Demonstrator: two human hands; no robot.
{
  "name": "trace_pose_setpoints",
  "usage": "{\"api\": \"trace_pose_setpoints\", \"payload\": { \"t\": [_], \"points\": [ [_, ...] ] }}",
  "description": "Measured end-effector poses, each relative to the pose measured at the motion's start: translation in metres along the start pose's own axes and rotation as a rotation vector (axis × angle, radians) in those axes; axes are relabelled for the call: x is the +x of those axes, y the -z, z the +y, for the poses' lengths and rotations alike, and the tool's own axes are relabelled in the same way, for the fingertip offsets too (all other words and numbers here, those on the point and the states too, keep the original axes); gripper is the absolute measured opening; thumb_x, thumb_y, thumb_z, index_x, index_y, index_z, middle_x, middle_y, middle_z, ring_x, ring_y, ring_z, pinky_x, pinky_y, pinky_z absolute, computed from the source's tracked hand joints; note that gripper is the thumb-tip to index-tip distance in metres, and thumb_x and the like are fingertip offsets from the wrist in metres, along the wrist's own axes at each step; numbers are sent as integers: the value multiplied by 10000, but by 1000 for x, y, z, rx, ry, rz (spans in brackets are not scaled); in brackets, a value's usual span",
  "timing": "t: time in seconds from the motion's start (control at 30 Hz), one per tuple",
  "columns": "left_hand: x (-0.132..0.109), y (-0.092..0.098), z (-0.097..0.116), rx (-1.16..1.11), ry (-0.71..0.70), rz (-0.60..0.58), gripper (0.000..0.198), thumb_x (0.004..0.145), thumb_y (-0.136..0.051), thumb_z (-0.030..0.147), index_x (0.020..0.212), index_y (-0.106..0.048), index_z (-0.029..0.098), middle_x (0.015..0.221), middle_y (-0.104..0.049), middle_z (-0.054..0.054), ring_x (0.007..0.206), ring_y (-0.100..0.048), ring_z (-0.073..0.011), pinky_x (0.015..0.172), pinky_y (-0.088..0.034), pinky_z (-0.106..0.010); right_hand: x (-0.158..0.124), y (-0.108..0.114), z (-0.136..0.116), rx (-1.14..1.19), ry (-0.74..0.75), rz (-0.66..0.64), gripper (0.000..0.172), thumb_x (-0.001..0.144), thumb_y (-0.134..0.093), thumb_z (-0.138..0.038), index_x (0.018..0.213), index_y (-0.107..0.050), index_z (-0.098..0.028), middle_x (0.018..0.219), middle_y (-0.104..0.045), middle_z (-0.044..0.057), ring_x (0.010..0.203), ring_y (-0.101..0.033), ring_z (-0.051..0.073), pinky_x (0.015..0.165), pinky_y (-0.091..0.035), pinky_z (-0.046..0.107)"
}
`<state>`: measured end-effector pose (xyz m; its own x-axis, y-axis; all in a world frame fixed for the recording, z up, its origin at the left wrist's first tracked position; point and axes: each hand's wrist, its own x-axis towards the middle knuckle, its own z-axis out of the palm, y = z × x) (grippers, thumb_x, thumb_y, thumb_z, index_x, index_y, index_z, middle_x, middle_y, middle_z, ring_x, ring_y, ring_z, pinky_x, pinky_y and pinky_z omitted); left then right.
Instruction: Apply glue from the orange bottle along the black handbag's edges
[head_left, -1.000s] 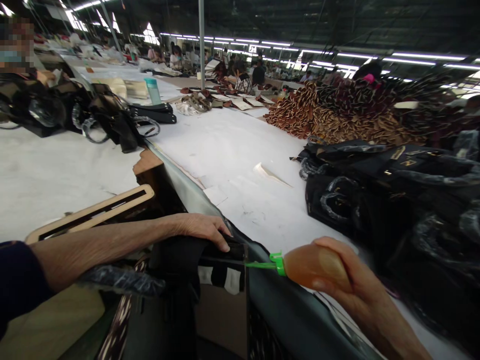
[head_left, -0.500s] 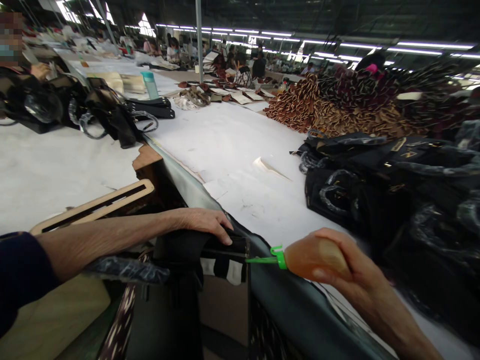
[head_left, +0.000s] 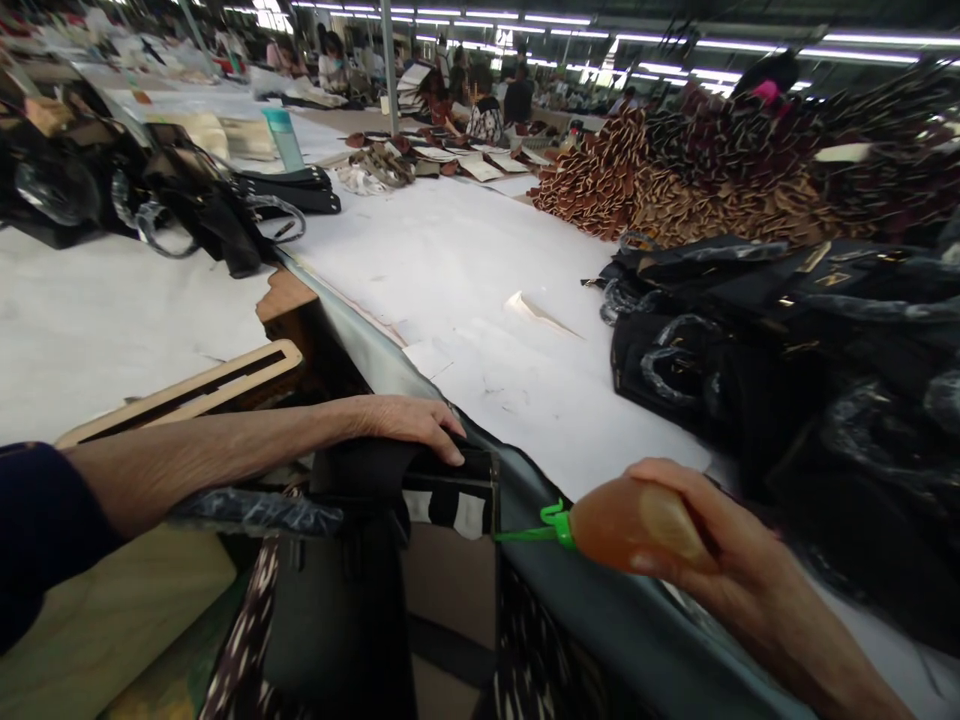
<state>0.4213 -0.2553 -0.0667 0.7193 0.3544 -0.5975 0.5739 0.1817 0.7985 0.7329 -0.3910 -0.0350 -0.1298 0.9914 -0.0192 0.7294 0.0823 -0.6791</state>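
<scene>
My right hand is wrapped round an amber squeeze bottle with a green cap and a long thin nozzle, tilted nearly level. The nozzle's tip is at the side edge of a black handbag, beside two white patches; whether it touches is unclear. Across the bag's top edge lies my left hand, gripping it with fingertips over the near side; its thumb is hidden. A plastic-wrapped handle sticks out below my left forearm. The bag's side panel is grey-brown.
Black bags with wrapped handles are piled on the white table at right and at left. Behind are stacked brown strips and a teal bottle. A slotted tan frame lies left of the bag. Several people are farther back.
The nozzle tip has moved down along the bag's side edge, from the upper part of the white patches to their lower end. My left hand keeps its place on the bag.
</scene>
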Motion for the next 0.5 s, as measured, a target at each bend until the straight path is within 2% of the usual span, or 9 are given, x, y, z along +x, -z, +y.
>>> {"api": "trace_pose_setpoints", "payload": {
  "t": [0.27, 0.5],
  "points": [
    [2, 1, -1, 99, -23, 35, 251, 702, -666, 317, 879, -730, 151, 801, -722, -20, 712, -642, -172, 628, -480, -211, -11, -4, -3, -4, 22, 0, 426, 745, -688, -484, 1114, -583, -301, 1085, -651, 10, 954, -626, 245, 767, -525, 256],
    [4, 1, -5, 40, -9, -8, 246, 709, -659, 313, 890, -726, 161, 779, -716, -13, 669, -630, -159, 617, -484, -216, -21, -9, 7, -13, 41, -64, 427, 784, -668, -488, 1157, -516, -346, 1087, -616, -16, 939, -602, 209, 777, -493, 248]
  ]
}}
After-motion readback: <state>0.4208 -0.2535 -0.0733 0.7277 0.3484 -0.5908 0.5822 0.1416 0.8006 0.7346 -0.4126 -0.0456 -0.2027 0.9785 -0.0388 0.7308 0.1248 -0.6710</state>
